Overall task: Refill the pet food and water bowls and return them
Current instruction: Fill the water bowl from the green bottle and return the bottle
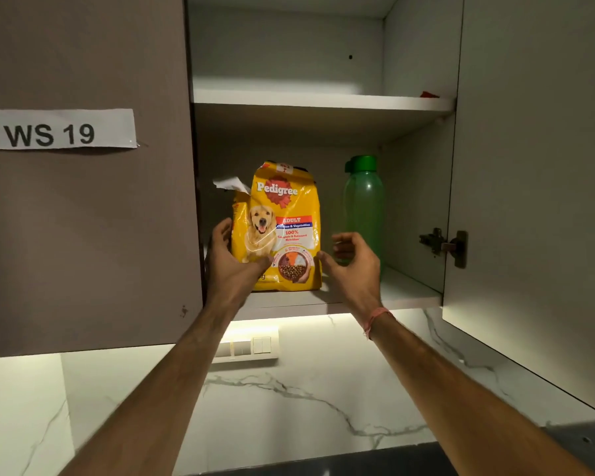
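You're in a kitchen; wall cabinet (285,53) open; marble backsplash (289,400) and switch plate (246,347) below cabinet; "WS 19" label (55,130) on its closed door (83,235).

**Surfaces, open wall cabinet**

Pedigree dog food bag (282,228): glossy yellow plastic film, creased, catching streaks of light; torn top edge shows a pale, duller inner layer.

Green bottle (364,207): translucent plastic, smooth, with an opaque green plastic cap (363,163).

Closed cabinet door (83,235): matt grey-brown laminate, flat and even.

Shelves (323,99): white laminate, smooth, low sheen.

Label "WS 19" (57,129): plain white paper, matt.

Hinge (443,243): dull metal.

Backsplash (289,407): polished marble-look stone, white with grey veins.

Switch plate (248,348): smooth white plastic.

Wristband (378,319), right wrist: pink-red thread.
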